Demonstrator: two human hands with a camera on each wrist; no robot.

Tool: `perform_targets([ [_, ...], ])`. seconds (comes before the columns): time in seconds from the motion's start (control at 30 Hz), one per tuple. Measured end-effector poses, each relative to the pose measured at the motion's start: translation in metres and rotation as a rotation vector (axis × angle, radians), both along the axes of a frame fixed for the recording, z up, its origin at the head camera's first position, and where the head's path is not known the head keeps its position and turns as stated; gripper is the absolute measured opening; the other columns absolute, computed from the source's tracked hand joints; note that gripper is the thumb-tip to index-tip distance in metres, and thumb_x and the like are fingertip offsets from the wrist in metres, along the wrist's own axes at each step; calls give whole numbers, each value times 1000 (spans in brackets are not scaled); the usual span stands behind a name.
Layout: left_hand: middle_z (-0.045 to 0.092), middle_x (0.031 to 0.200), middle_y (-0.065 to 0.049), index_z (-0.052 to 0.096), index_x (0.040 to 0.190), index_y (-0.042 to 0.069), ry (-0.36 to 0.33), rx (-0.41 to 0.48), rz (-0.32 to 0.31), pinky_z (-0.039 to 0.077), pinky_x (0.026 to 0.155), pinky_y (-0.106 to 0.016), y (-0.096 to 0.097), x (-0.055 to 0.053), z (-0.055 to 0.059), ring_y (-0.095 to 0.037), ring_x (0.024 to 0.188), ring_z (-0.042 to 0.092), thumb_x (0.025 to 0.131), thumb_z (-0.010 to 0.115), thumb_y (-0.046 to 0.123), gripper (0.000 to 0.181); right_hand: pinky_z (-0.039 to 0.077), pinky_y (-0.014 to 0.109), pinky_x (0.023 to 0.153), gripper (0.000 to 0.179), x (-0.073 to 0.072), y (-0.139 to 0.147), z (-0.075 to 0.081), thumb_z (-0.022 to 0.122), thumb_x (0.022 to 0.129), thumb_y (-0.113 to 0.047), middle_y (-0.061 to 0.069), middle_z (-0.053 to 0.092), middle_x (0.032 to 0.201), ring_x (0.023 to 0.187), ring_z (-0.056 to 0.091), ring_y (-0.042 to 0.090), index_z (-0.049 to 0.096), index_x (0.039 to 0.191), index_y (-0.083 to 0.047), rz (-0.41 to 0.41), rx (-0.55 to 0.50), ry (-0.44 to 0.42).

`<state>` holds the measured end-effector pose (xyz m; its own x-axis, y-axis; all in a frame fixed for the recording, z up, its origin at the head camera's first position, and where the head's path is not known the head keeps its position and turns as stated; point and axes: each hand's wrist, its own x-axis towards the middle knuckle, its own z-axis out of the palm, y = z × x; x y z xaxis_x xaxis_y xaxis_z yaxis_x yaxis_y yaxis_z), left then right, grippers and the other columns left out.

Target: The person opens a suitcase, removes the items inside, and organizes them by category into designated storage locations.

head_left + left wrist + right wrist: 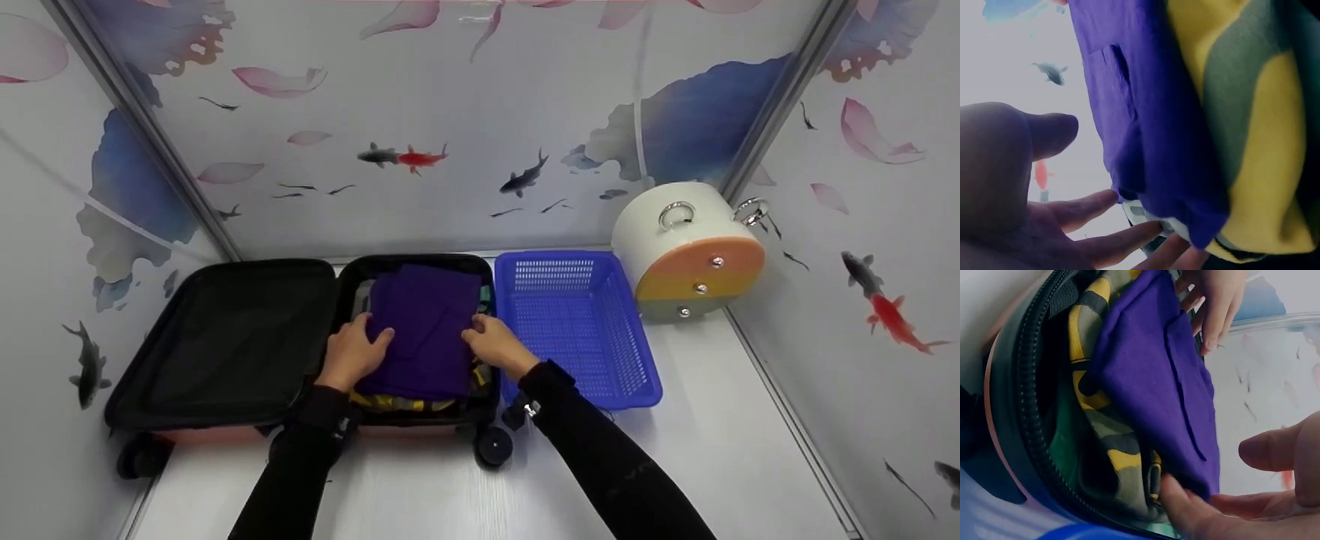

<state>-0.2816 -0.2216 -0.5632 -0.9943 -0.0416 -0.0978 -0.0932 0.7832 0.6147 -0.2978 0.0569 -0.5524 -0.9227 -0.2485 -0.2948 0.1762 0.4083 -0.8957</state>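
A folded purple garment (pixel 431 330) lies on top of a yellow, grey and black patterned cloth (pixel 1092 391) in one half of an open suitcase (pixel 416 259). My left hand (pixel 351 354) is at the garment's left edge. Its fingers (pixel 1086 208) reach out straight to the cloth, and the thumb stands away from it. At the opposite edge is my right hand (pixel 499 345), fingertips right at the purple fabric. In the right wrist view its thumb (pixel 1269 450) is raised apart from the cloth. Both thumbs stand clear of the fabric.
The suitcase's black lid half (pixel 232 345) lies spread out on the left. A blue plastic basket (pixel 637 360) stands close on the right. Behind it, a round white box (pixel 667 214) with coloured drawers is near the corner. Patterned panels (pixel 450 90) wall in the table.
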Motion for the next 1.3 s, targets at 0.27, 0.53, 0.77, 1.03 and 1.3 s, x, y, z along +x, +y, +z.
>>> perform_targets([
  [0.27, 46, 164, -39, 36, 166, -9, -61, 18, -26, 41, 124, -68, -15, -15, -9, -58, 152, 47, 112, 57, 47, 80, 61, 41, 97, 69, -6, -6, -7, 56, 110, -14, 26, 55, 160, 130, 66, 33, 29, 171, 4, -72, -75, -43],
  [0.53, 33, 173, -39, 26, 169, -11, -240, 144, -15, 46, 124, -63, -13, -15, 6, -55, 158, 42, 116, 55, 32, 75, 65, 42, 97, 76, -13, -15, -17, 71, 103, -8, 27, 70, 140, 117, 76, 35, 34, 167, 10, -174, -181, -55],
  [0.77, 40, 171, -36, 38, 167, -8, -149, 174, -22, 40, 128, -62, 4, -12, 19, -51, 159, 42, 115, 56, 27, 65, 61, 47, 109, 77, -17, -15, -20, 69, 103, -7, 31, 63, 153, 130, 72, 39, 32, 169, 8, -162, -198, -99],
  [1.03, 47, 168, -33, 43, 165, -5, -55, 239, -68, 41, 128, -61, 15, 1, 29, -48, 156, 49, 113, 57, 27, 63, 63, 37, 99, 90, -11, -8, -20, 69, 94, -9, 24, 61, 156, 118, 73, 26, 26, 172, 5, -117, -236, -114],
  [1.3, 68, 150, -24, 59, 156, -1, 60, 268, -126, 55, 114, -53, 35, 21, 45, -34, 127, 73, 109, 65, 25, 54, 59, 33, 86, 94, 2, 9, -11, 64, 88, -12, 20, 58, 157, 113, 67, 25, 27, 174, -2, -60, -247, -145],
])
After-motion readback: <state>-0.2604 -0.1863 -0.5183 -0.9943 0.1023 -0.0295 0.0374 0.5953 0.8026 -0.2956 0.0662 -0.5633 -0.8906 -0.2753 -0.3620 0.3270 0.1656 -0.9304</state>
